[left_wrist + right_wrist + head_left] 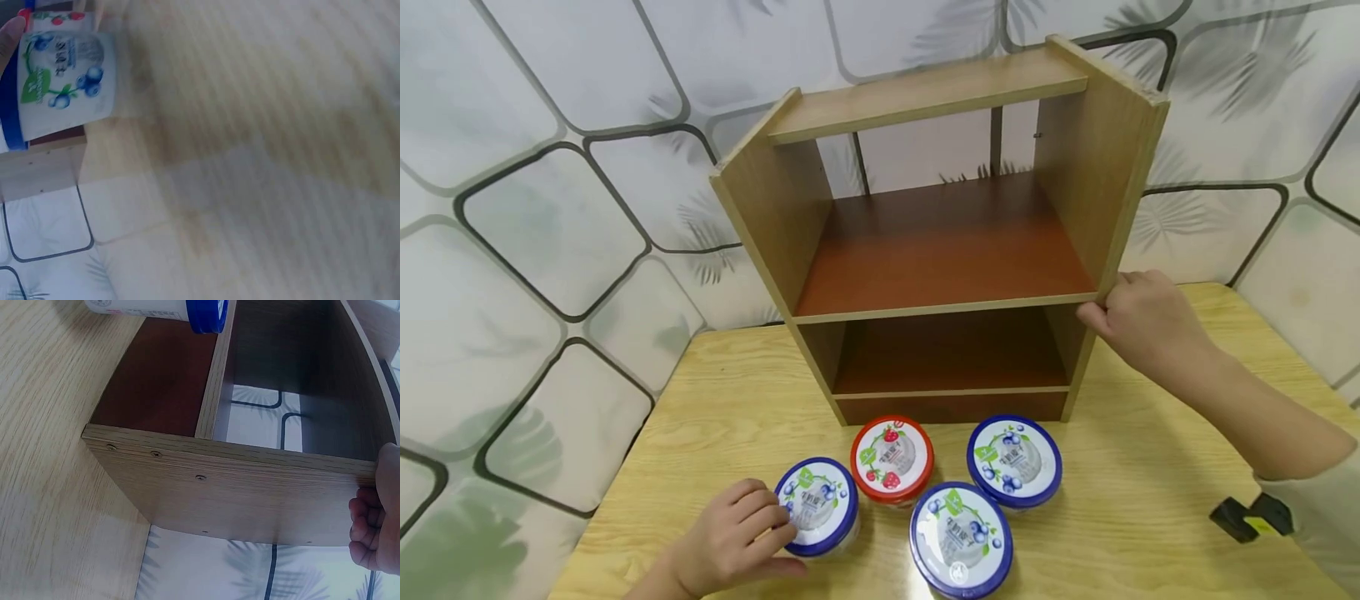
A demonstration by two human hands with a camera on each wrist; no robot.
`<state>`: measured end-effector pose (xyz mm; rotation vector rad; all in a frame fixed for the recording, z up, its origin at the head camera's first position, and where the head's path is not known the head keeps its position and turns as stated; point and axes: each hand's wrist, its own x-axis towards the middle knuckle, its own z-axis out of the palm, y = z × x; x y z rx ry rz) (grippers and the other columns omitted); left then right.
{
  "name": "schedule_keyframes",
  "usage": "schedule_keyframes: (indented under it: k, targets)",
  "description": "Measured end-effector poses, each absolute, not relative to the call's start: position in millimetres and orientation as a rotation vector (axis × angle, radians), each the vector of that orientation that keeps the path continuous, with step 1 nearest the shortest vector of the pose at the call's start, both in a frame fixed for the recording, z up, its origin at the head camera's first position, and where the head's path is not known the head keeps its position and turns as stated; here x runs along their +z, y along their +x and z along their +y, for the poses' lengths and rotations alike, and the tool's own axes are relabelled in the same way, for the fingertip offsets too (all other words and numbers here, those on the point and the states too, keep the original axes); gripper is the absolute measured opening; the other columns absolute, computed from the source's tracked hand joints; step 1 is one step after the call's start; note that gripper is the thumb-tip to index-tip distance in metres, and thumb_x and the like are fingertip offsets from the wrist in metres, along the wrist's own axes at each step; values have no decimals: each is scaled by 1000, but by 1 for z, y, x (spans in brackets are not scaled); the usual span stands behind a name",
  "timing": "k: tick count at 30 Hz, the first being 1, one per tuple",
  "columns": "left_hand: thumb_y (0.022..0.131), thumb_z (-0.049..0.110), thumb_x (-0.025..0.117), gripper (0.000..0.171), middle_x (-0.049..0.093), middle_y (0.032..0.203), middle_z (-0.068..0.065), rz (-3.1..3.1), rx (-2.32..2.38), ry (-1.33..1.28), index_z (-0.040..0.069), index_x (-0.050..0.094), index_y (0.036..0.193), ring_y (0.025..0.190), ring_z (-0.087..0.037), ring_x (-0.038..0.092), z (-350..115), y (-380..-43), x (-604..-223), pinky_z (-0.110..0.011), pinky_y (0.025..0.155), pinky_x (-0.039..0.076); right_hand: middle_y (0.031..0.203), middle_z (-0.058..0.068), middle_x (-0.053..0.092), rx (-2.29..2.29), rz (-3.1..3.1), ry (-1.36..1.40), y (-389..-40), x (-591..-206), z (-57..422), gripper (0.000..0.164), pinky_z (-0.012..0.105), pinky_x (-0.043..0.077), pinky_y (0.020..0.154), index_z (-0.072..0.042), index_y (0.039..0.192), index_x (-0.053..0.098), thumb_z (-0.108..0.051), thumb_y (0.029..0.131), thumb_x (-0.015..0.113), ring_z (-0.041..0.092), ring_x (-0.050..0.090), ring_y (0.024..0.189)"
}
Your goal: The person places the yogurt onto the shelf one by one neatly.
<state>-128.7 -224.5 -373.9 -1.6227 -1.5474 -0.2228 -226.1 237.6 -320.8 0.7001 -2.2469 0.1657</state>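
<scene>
Head view: right hand [1141, 321] clamped on side edge of wooden shelf unit [947, 250] to its left; left hand [733, 533] loose, just beside nearest blueberry tub [818, 504]. Careless right-hand tug might drag unit into strawberry tub [892, 458], beyond left hand.

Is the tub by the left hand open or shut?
Shut: the tub has its blue lid on, covering the top.

Before us a matt wood-grain bookshelf [946, 309], smooth reddish-brown shelf board [951, 246] with faint sheen, metal screws [156, 454], glossy plastic blueberry lids [961, 540] and strawberry lid [892, 458], smooth wood-grain tabletop [752, 375], matt cloth sleeve [1318, 517].
</scene>
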Motion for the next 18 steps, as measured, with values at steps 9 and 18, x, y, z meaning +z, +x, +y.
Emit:
schedule_keyframes:
  k: [9, 18]
  targets:
    - [86, 42, 66, 36, 52, 62, 5, -1530, -195, -1603, 14, 58, 66, 54, -8, 45, -223, -123, -384, -21, 49, 37, 47, 7, 40, 156, -2231, 685, -226, -323, 239, 24, 44, 35, 47, -5, 62, 42, -17, 80, 50, 27, 41, 45]
    - [88, 38, 65, 33, 50, 62, 6, -1559, -165, -1571, 14, 58, 67, 55, -8, 46, -228, -121, -393, -20, 48, 36, 48, 9, 42, 173, -2213, 671, -226, -326, 238, 25, 44, 34, 47, -6, 61, 39, -18, 79, 51, 29, 42, 44]
